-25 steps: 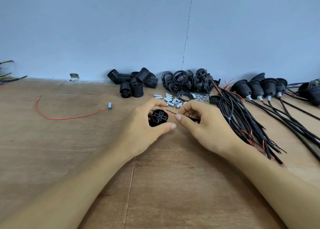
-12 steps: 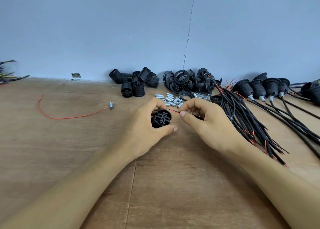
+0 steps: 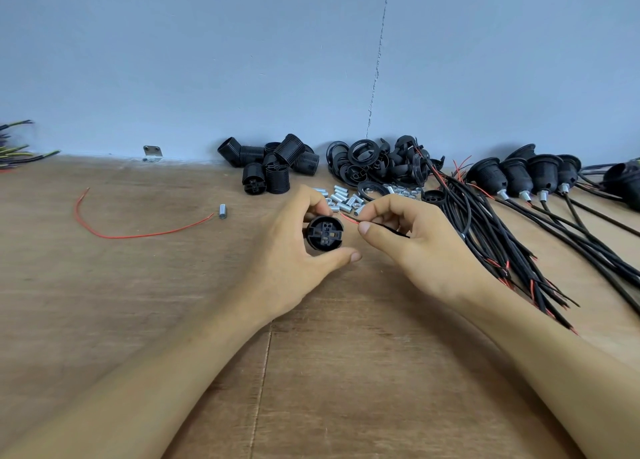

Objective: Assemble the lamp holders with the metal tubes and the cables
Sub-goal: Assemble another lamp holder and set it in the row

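Two bare hands meet near the middle of the frame over a worn wooden tabletop (image 3: pixel 138 302), whose boards join at a thin seam (image 3: pixel 263 372) running down toward the lower edge. The left hand (image 3: pixel 294 250) grips a black lamp holder (image 3: pixel 324 233) between thumb and curled fingers, its open ribbed end turned toward the viewer. Just to its right, the right hand (image 3: pixel 415 247) pinches a black cable (image 3: pixel 394 231) between thumb and forefinger, and the cable's red tip sits close to the holder's rim. Behind the hands lies a scatter of small metal tubes (image 3: pixel 343 197). Beyond it a heap of black threaded holders (image 3: pixel 273 164) and a pile of black rings (image 3: pixel 377 160) sit against a plain pale blue wall (image 3: pixel 207 60), which is split by a thin vertical crack (image 3: pixel 377 60). A thick bundle of black cables (image 3: pixel 485 223) fans across the right side. Behind it, a row of assembled holders (image 3: pixel 526 178) lies along the upper right. At the left lie a loose red wire (image 3: pixel 131 233) and a single tube (image 3: pixel 222 211), apart from the pile.
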`<state>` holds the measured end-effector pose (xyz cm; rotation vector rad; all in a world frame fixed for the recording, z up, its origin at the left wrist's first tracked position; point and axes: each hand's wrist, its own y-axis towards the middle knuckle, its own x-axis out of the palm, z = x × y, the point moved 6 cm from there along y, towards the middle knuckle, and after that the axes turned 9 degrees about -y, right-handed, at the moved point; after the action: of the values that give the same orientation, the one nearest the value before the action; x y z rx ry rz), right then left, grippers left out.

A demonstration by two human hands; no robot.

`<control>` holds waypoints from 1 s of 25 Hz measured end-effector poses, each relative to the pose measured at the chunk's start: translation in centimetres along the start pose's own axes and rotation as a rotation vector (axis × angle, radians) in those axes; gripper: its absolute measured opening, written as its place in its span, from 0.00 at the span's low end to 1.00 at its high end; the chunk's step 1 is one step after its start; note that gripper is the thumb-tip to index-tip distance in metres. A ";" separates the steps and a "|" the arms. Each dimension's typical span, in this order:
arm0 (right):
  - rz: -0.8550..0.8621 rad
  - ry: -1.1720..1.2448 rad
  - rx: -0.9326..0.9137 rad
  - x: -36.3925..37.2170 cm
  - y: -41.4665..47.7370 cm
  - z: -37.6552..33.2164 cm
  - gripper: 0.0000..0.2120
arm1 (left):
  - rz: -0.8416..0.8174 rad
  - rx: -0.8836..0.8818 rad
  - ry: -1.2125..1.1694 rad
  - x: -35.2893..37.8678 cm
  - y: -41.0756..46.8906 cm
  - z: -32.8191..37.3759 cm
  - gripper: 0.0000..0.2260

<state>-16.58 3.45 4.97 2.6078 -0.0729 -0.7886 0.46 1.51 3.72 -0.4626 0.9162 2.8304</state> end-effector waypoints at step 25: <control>-0.115 -0.172 -0.050 0.5 -0.3 -1.3 0.06 | 0.036 0.078 0.041 0.2 -0.1 0.2 0.18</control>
<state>-15.50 4.16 5.60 2.5098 0.0476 -1.0412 0.27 1.70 3.74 -0.5017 1.0489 2.8147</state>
